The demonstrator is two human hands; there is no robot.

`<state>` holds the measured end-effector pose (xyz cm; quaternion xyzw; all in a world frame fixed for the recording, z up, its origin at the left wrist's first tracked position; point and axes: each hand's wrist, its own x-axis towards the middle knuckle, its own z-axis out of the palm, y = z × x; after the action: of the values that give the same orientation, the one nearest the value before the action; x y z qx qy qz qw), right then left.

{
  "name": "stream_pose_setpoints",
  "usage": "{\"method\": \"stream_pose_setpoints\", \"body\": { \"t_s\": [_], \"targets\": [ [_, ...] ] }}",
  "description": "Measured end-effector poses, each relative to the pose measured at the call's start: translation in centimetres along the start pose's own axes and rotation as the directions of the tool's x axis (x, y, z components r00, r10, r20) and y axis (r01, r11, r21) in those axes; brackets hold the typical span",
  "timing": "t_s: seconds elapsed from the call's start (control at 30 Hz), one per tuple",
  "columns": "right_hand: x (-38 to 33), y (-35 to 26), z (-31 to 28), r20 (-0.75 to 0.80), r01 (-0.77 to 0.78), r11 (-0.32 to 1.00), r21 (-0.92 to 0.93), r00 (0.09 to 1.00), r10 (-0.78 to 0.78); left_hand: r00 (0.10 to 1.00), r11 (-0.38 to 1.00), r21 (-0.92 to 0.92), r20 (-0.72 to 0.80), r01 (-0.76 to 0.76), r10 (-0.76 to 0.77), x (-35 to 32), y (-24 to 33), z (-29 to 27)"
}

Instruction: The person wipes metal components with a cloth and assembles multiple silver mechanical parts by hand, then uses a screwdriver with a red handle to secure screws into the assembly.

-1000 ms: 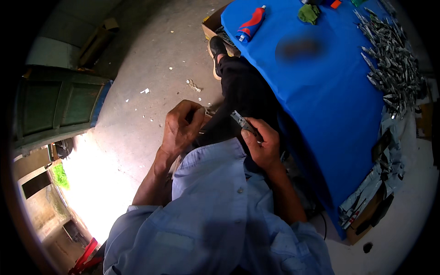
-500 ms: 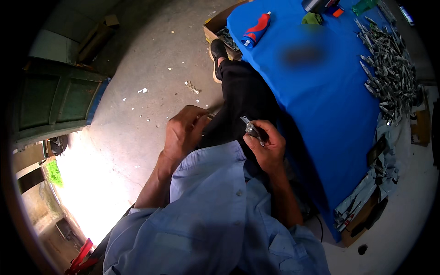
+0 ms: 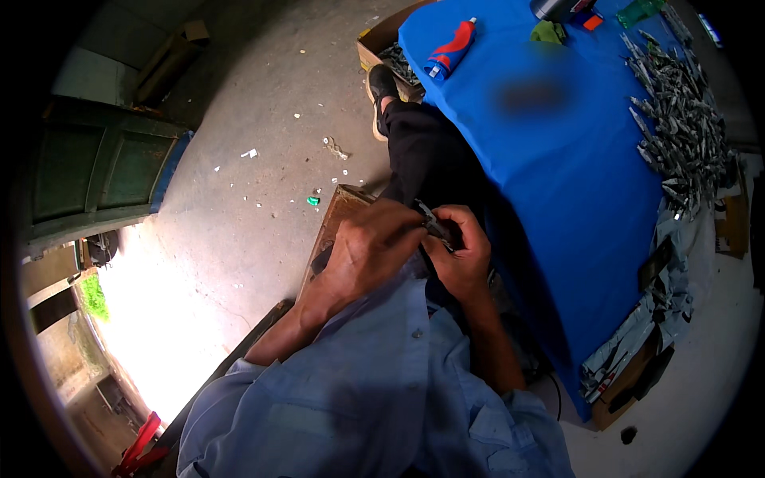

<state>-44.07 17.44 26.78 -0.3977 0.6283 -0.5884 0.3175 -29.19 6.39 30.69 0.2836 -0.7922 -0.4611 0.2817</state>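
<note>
Above my lap, my right hand (image 3: 460, 253) pinches a small slender grey metal piece (image 3: 431, 223) between thumb and curled fingers. My left hand (image 3: 368, 248) has come up against it from the left, its fingers bent and closed at the piece's left side. The two hands nearly meet, and the left fingertips are partly hidden. What exactly the piece is, I cannot make out. Under my left hand shows the edge of a worn wooden board (image 3: 341, 209).
A blue-covered table (image 3: 582, 183) stands to my right, bearing a heap of similar grey pieces (image 3: 685, 119), a red-and-blue tube (image 3: 454, 49) and a green cloth (image 3: 548, 32). A cardboard box (image 3: 370, 49) sits beyond my shoe (image 3: 382, 92). Small scraps and a green bit (image 3: 313, 201) litter the floor.
My left hand has moved right to meet the metal piece in my right hand. This uncovers the wooden board's edge and the green bit on the floor. My right hand has barely shifted.
</note>
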Motion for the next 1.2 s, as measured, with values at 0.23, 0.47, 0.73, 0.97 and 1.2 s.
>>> {"method": "stream_pose_setpoints", "body": {
  "t_s": [0.23,0.47,0.73,0.97,1.2],
  "targets": [
    [0.0,0.1,0.0,-0.008,-0.021,1.000,0.013,1.000,0.021,1.000,1.000,-0.018,-0.023,0.019,-0.019,-0.1,-0.2,0.4],
    [0.0,-0.3,-0.6,0.002,-0.134,0.975,0.177,0.991,0.136,0.995,0.990,-0.099,-0.011,0.096,-0.097,0.5,0.1,0.7],
    [0.2,0.3,-0.9,0.027,-0.174,0.963,0.206,0.985,0.172,0.996,0.979,-0.191,-0.051,0.066,-0.078,0.7,-0.5,1.0],
    [0.4,0.2,-1.1,0.043,-0.185,0.957,0.222,0.983,0.180,0.999,0.970,-0.243,-0.026,0.017,-0.024,1.0,-0.8,1.0],
    [0.2,0.3,-1.4,0.080,-0.204,0.942,0.268,0.979,0.189,1.000,0.981,-0.193,0.005,-0.030,0.031,1.2,-0.8,0.6]
  ]
}}
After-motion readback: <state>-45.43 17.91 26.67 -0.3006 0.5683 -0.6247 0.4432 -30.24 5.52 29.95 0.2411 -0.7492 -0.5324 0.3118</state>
